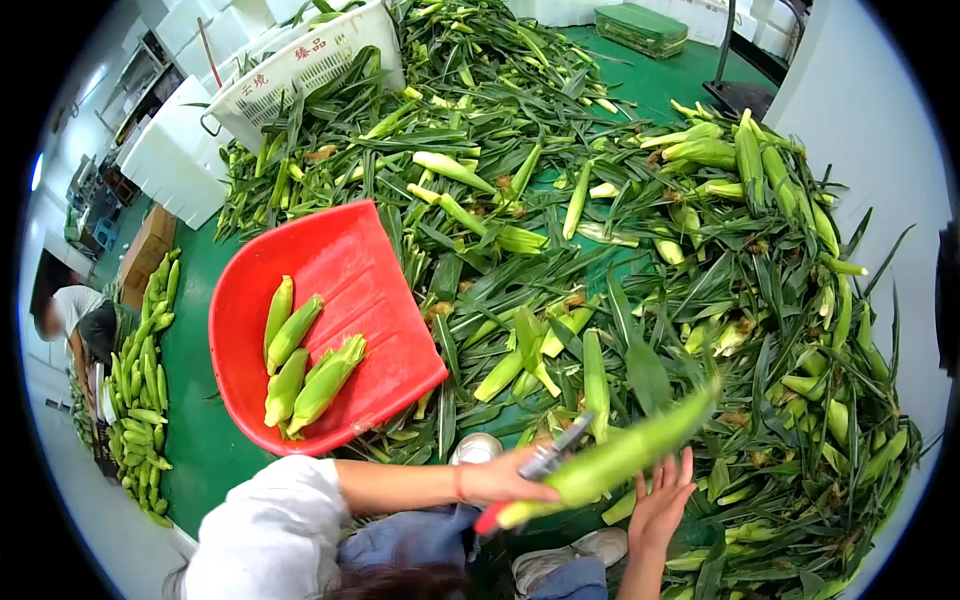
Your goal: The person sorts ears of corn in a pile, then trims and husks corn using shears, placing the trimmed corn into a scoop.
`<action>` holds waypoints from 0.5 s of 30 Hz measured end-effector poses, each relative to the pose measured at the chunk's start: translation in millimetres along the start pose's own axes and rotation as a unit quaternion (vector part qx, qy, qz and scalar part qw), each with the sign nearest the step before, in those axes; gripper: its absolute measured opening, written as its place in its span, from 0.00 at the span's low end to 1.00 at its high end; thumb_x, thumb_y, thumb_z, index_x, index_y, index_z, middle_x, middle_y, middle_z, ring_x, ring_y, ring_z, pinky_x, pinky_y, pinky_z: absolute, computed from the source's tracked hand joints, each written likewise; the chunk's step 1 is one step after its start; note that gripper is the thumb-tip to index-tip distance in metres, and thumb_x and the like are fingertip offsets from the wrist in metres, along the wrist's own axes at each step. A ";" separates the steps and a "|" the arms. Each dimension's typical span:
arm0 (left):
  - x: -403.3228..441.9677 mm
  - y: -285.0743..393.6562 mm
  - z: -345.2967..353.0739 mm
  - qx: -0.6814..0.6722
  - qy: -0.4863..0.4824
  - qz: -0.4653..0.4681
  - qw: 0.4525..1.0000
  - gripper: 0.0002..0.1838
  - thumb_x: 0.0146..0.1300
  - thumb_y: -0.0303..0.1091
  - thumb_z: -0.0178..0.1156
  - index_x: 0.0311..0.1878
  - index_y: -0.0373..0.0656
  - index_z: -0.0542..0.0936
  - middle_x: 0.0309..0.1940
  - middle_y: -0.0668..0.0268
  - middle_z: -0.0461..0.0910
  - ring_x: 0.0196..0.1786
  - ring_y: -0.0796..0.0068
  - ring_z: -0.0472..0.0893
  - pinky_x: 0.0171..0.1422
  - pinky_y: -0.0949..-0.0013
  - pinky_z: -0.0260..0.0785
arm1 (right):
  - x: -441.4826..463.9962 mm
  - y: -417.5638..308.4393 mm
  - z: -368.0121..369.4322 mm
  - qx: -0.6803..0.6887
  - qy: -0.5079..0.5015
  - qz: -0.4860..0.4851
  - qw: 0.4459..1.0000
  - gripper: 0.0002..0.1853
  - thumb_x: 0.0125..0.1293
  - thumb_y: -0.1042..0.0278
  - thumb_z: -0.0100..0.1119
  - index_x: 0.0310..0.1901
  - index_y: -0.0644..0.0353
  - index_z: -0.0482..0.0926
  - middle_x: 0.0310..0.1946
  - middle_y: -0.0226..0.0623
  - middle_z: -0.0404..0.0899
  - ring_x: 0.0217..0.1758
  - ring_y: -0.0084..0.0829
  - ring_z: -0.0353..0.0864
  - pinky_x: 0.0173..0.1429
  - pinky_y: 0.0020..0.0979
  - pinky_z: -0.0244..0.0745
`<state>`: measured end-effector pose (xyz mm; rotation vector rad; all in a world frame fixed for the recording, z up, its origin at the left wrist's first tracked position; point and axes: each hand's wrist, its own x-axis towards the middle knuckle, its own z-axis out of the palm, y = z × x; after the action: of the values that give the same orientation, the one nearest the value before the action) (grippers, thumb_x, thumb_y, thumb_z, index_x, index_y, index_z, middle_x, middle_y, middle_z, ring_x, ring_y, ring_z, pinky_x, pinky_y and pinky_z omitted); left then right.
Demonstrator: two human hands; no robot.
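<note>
My left hand (512, 478), reaching in from the left with a red band at its wrist, is closed around what looks like a knife (562, 447) with a grey blade and red handle. An ear of corn (625, 455) in green husk, blurred by motion, slants up to the right from the same hand. Its pale base lies against my left fingers; how the grip is shared is partly hidden. Just below the ear, my right hand (660, 505) is open, palm up and fingers spread. Several husked ears (325, 385) lie in a red scoop (400, 335) to the left.
Stripped leaves and husks (520, 270) cover much of the green floor (195, 340). Unstripped ears (745, 165) are heaped at right. A white basket (300, 75) stands at the back. More ears (140, 400) line the left, near another person (80, 310). A white wall (860, 130) bounds the right.
</note>
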<state>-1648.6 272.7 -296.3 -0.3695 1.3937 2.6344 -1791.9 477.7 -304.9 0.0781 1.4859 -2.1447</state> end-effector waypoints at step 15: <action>-28.1 265.1 -155.4 -0.090 0.353 0.301 0.881 0.37 0.61 0.50 0.58 0.65 0.35 0.58 0.63 0.50 0.61 0.65 0.55 0.66 0.69 0.52 0.60 | -32.8 95.8 -138.4 -0.199 0.161 0.004 0.967 0.17 0.70 0.57 0.48 0.49 0.61 0.77 0.37 0.36 0.81 0.35 0.34 0.80 0.42 0.38 0.77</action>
<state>-1660.4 -4.9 -162.2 -1.2004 1.6491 3.3406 -1754.4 588.1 -430.6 0.2986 2.0719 -1.8460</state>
